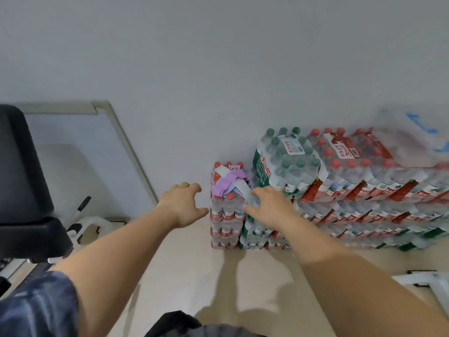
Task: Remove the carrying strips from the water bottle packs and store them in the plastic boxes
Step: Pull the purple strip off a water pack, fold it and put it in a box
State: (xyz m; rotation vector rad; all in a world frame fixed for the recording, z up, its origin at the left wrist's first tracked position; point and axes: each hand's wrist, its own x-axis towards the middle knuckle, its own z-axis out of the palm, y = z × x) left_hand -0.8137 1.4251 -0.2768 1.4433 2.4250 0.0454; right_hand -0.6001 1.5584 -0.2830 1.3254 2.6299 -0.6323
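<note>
Both arms are stretched out in front of me toward the water bottle packs stacked on the floor (194, 276) against the pale wall (218, 69).

The left grip (185, 203), a bare hand, hovers just left of the narrow stack (224, 215) of red-capped packs. Its fingers are spread and loosely bent, it holds nothing, and it is not touching the wrap.

The right grip (269, 207) is on the right upper corner of that stack's top pack. Its thumb points out along the front of the pack. Its fingertips sit in among the wrap and a white strip (243, 188), and I cannot tell whether they are pinching anything or only resting there.

The carrying strips lie in a loose heap on top of the narrow stack. A lilac strip (228, 182) is draped over the caps, with white ones under and beside it.

Just right of this stack, a green-capped pack (286, 161) sits tilted on top of a long, higher wall of red-capped packs (364, 190) that runs off to the right. On the far end of that wall lies something translucent with blue marks (413, 139), too blurred for me to name.

To my left stands a black chair (21, 178), and behind it a whiteboard (85, 154) leans on the wall. A blue patterned sleeve (36, 307) covers my left upper arm. A white frame (425, 280) shows at the lower right edge.
</note>
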